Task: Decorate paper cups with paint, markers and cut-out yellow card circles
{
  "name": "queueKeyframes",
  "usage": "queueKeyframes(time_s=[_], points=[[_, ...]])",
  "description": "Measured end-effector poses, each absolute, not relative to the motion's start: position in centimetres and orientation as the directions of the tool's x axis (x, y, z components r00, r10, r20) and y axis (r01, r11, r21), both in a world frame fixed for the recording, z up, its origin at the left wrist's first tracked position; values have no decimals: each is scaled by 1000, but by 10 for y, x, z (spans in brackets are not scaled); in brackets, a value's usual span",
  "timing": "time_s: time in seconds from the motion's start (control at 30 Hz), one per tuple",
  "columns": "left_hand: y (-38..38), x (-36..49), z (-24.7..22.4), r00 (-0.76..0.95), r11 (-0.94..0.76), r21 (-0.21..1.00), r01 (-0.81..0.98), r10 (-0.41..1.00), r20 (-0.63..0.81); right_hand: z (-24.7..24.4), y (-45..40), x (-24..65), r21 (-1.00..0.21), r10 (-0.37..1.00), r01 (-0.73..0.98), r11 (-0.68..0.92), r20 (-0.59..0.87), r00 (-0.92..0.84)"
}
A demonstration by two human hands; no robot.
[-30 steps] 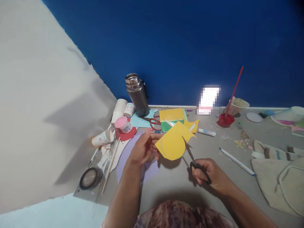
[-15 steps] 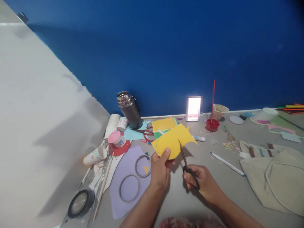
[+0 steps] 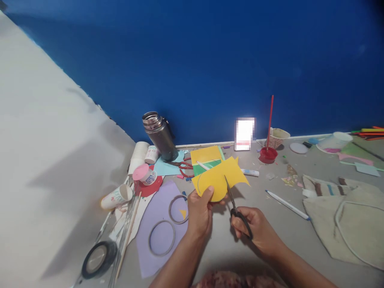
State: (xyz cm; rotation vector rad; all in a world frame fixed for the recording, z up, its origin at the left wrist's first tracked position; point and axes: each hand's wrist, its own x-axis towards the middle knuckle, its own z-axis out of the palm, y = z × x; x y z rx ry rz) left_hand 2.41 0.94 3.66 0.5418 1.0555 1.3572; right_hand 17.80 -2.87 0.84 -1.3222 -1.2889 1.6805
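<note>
My left hand (image 3: 201, 208) pinches a sheet of yellow paper (image 3: 214, 182) by its lower edge, thumb on top. A curved pencil-like line shows on the paper's left part, and its lower edge is cut round. In my right hand (image 3: 255, 228) is a pair of scissors (image 3: 232, 202) with black handles, fingers in the loops. Their blades point up and sit at the paper, right of the rounded part, looking nearly closed. Below left, purple paper (image 3: 150, 208) lies on the table with two grey rings (image 3: 162, 238) and a small yellow scrap (image 3: 183, 215).
A dark flask (image 3: 160, 138) stands by the blue wall, near red-handled scissors (image 3: 186, 167). Paper cups (image 3: 117, 196) and black tape (image 3: 99, 260) lie left. Rightward are a red pot with a stick (image 3: 268, 155), a pen (image 3: 287, 205), a cloth bag (image 3: 354, 224) and a bright phone-like screen (image 3: 245, 135).
The view has shifted slightly. Both hands keep their hold on the yellow paper and the scissors; the blades have barely moved against the paper.
</note>
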Motion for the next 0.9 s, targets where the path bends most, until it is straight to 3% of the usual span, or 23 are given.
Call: queueKeyframes(time_s=[0.9], points=[[8,19,41,-84,241,837,-491,944,-321,6,-31,176,-940,900,51,-337,-338,-276]])
